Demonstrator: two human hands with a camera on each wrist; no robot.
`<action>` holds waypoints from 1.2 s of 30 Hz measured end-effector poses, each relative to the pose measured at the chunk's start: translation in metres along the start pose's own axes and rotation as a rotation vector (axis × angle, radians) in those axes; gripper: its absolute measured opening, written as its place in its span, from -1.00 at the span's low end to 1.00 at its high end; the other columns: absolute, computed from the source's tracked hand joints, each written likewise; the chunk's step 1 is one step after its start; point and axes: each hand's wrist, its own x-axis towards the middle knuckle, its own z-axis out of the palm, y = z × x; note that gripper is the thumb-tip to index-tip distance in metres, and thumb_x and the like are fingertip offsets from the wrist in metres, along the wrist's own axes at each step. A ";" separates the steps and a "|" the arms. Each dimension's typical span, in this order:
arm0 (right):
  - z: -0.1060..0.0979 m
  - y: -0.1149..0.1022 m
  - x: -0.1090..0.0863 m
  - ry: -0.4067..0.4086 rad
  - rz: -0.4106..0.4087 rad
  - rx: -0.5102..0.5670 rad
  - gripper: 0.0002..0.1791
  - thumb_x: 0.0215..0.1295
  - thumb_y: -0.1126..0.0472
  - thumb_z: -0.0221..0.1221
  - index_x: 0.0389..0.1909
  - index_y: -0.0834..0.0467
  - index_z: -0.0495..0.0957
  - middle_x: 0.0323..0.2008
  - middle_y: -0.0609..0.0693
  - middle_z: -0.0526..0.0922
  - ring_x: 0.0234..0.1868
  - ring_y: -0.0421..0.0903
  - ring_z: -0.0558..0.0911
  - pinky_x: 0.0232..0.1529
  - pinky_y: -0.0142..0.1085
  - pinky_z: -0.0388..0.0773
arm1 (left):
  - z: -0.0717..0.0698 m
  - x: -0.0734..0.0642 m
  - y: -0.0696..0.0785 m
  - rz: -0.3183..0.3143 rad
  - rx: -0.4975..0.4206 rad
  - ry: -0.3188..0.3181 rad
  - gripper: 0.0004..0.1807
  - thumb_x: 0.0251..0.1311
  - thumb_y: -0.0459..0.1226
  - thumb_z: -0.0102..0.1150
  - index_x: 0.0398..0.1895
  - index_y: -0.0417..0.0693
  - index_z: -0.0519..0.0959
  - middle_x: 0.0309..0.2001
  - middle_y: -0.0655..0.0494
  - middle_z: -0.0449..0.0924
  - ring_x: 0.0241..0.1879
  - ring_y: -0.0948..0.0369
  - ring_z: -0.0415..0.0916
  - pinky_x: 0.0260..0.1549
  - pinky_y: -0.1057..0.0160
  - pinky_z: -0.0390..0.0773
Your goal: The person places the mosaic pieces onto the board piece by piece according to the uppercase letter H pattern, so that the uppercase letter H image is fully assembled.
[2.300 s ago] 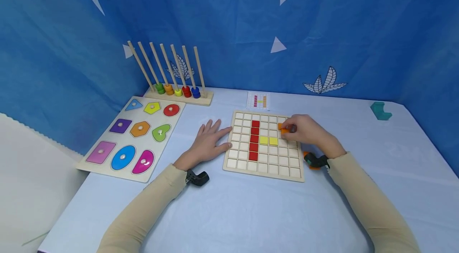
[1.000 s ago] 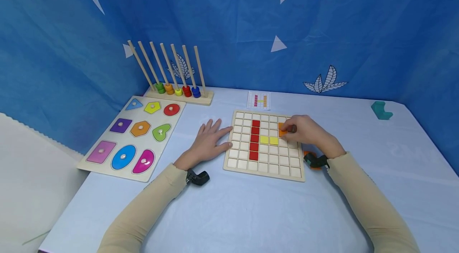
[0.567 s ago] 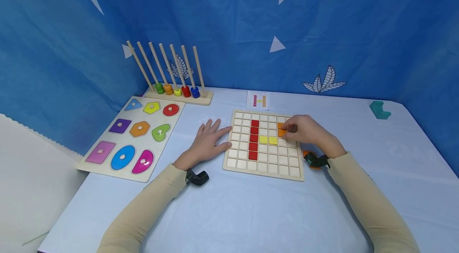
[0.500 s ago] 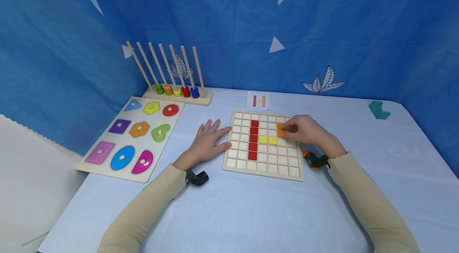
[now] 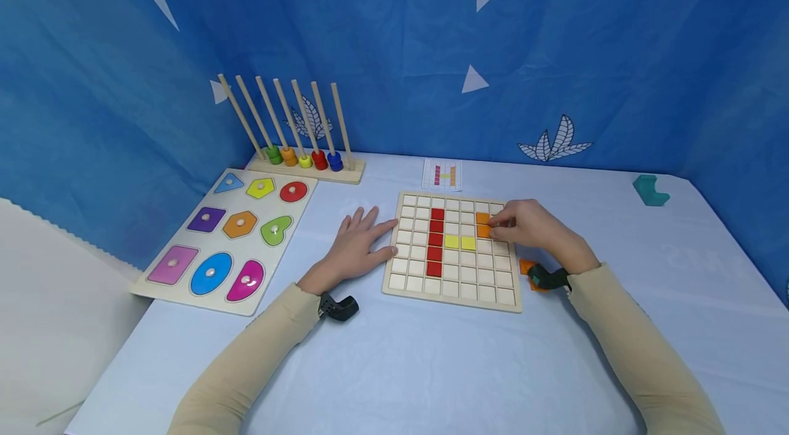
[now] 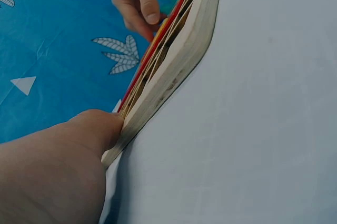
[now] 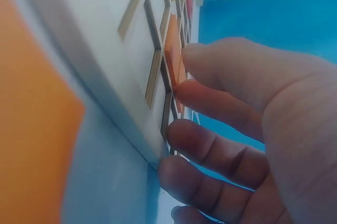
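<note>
In the head view, a wooden grid board [image 5: 456,303] lies on the table with a column of red tiles [image 5: 435,240], two yellow tiles [image 5: 459,242] and two orange tiles [image 5: 483,225] set in it. My left hand [image 5: 354,249] rests at the board's left edge, fingers spread, thumb against the rim. Over the board's right side is my right hand [image 5: 531,228], its thumb and index fingertips right at the lower orange tile. The right wrist view shows the orange tile [image 7: 172,50] in its cell, with the fingers [image 7: 195,139] loosely bent beside it.
Loose orange tiles [image 5: 527,266] lie beneath my right wrist. A small pattern card [image 5: 442,175] sits behind the board. To the left are a shape puzzle [image 5: 231,240] and a peg stand with rings [image 5: 308,171]. A teal piece [image 5: 650,190] lies at the far right.
The second orange tile has gone from my right fingers into a cell below the first. My right hand has since drawn slightly to the right. My left hand stays put.
</note>
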 end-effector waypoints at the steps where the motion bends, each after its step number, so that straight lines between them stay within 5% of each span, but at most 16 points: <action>1: 0.000 0.000 0.000 -0.001 0.002 -0.003 -0.73 0.22 0.21 0.38 -0.10 0.23 0.79 -0.29 0.06 0.73 -0.38 -0.11 0.47 -0.41 -0.33 0.40 | 0.000 0.000 0.000 -0.001 0.001 -0.001 -0.29 0.39 0.13 0.07 0.56 0.21 0.29 0.63 -0.22 -0.02 0.63 -0.28 -0.24 0.53 -0.37 -0.19; 21: -0.017 0.000 -0.039 -0.034 0.100 -0.101 -0.57 0.18 0.11 0.43 0.03 0.24 0.72 -0.28 0.03 0.70 -0.36 -0.13 0.51 -0.34 -0.34 0.54 | -0.001 -0.002 0.002 -0.015 0.002 -0.003 -0.30 0.38 0.13 0.07 0.56 0.22 0.29 0.64 -0.19 -0.02 0.64 -0.27 -0.24 0.54 -0.37 -0.21; 36: -0.013 -0.003 -0.080 0.002 0.042 -0.094 -0.59 0.10 0.16 0.47 -0.02 0.20 0.74 -0.30 -0.05 0.71 -0.44 -0.22 0.45 -0.49 -0.44 0.48 | 0.000 -0.002 0.001 -0.011 -0.009 -0.004 -0.29 0.38 0.14 0.07 0.56 0.22 0.29 0.64 -0.19 -0.03 0.64 -0.27 -0.26 0.54 -0.37 -0.22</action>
